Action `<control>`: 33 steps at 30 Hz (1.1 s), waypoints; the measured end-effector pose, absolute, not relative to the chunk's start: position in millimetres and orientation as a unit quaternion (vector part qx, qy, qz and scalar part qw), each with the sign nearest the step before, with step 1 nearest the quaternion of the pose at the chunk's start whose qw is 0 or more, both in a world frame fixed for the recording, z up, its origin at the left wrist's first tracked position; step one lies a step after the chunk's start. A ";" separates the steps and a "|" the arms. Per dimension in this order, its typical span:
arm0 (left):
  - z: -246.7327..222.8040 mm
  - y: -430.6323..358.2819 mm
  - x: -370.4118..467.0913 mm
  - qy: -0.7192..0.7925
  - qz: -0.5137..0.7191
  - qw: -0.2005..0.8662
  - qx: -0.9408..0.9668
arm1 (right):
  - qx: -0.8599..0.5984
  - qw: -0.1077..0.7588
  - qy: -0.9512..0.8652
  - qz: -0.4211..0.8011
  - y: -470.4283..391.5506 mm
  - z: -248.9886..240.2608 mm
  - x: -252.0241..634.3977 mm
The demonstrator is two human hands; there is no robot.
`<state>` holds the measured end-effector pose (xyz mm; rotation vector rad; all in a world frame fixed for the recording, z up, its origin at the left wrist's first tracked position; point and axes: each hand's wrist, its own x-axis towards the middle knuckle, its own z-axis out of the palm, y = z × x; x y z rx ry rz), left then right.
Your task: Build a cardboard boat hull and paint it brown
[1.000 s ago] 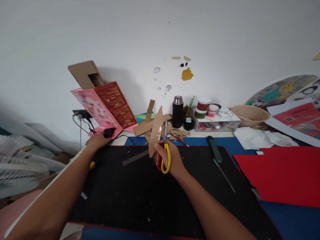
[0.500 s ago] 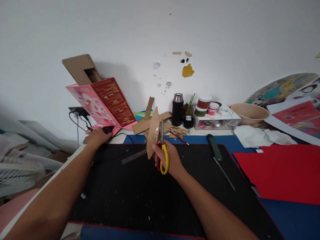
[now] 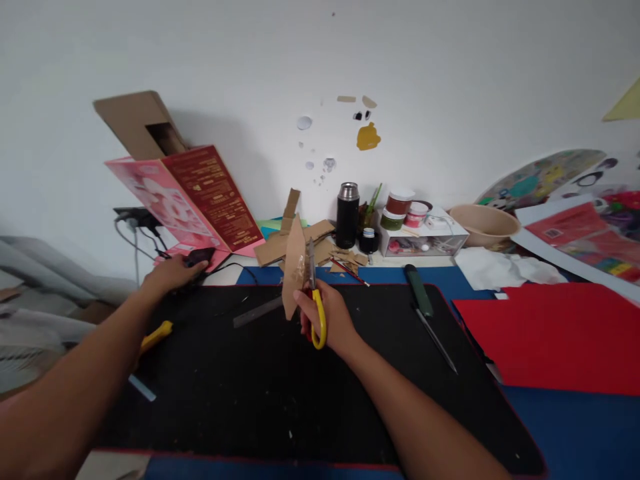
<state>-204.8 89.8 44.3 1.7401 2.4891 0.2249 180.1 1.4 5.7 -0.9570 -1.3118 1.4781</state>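
Observation:
My right hand (image 3: 330, 317) is closed round the yellow-handled scissors (image 3: 320, 323), their blades pointing up. The same hand pinches a long piece of cardboard (image 3: 294, 267) with pointed ends, held upright; a shiny patch shows on its right side. At the back left, my left hand (image 3: 173, 275) is closed on a dark object (image 3: 200, 256) beside a black cable. Its fingers and much of that object are hidden, so I cannot make out its kind. A clear ruler (image 3: 257, 311) lies on the black mat (image 3: 240, 387), left of the cardboard.
Cardboard scraps (image 3: 320, 250), a black flask (image 3: 347, 217) and paint jars (image 3: 399, 203) line the wall. A green-handled knife (image 3: 419, 290) lies on the mat's right, near red sheets (image 3: 555, 333). A yellow tool (image 3: 156, 337) is by my left forearm; a pink box (image 3: 185, 200) stands behind.
My view has turned slightly right, so most things appear shifted left. My left arm has moved left, uncovering the yellow tool. The right hand keeps hold of the scissors and the cardboard.

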 end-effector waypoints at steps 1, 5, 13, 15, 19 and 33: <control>47.7 84.1 -211.1 0.816 0.083 0.049 0.570 | -0.385 0.454 -0.533 0.601 2.0 3.7 179.8; 60.5 51.0 -231.6 0.803 0.119 0.043 0.583 | -0.386 0.455 -0.528 0.604 4.0 -4.1 177.6; 45.1 14.5 -234.2 0.734 0.151 0.077 0.658 | -0.397 0.442 -0.548 0.589 -0.6 -0.5 177.0; 38.6 21.7 -230.9 0.728 0.157 0.083 0.662 | -0.400 0.442 -0.548 0.587 -1.4 -0.2 176.7; 30.1 49.4 -224.6 0.735 0.170 0.071 0.652 | -0.398 0.439 -0.543 0.594 -1.4 -2.3 175.5; 51.1 43.7 -77.8 0.595 0.429 0.148 0.664 | -0.400 0.435 -0.548 0.592 -3.2 0.5 175.4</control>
